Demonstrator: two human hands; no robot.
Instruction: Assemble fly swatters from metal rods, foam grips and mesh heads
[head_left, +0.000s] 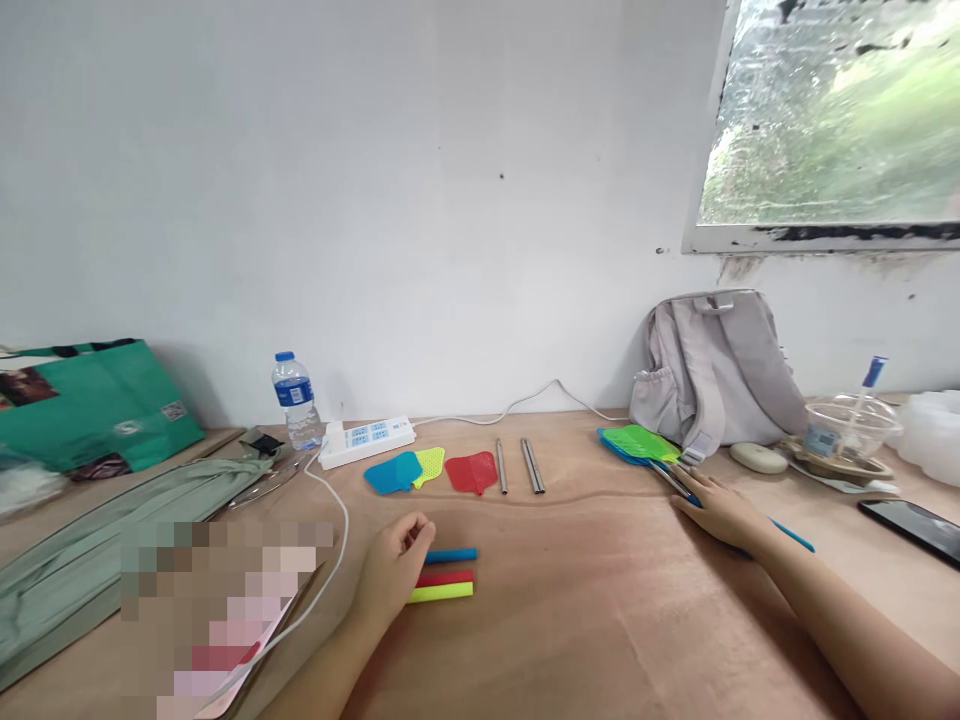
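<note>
My left hand (395, 558) rests on the table with its fingers curled in. It covers the left ends of a blue tube (452, 555), a red tube (454, 577) and a yellow tube (444, 593); whether anything is inside the fingers is hidden. My right hand (716, 505) lies flat, fingers stretched, across the metal rods and handles of fly swatters with a green head (640, 440) over a blue one. Between the hands, farther back, lie loose swatter heads: blue (394, 473), yellow (430, 464) and red (471, 472). Metal rods (533, 467) and another rod (502, 468) lie beside them.
Along the wall stand a water bottle (296, 405), a white power strip (367, 440) and a grey backpack (724, 365). A plastic cup (851, 430) and a phone (915, 528) sit at right. A white cable (345, 530) runs left of my left hand, near a green bag (97, 410).
</note>
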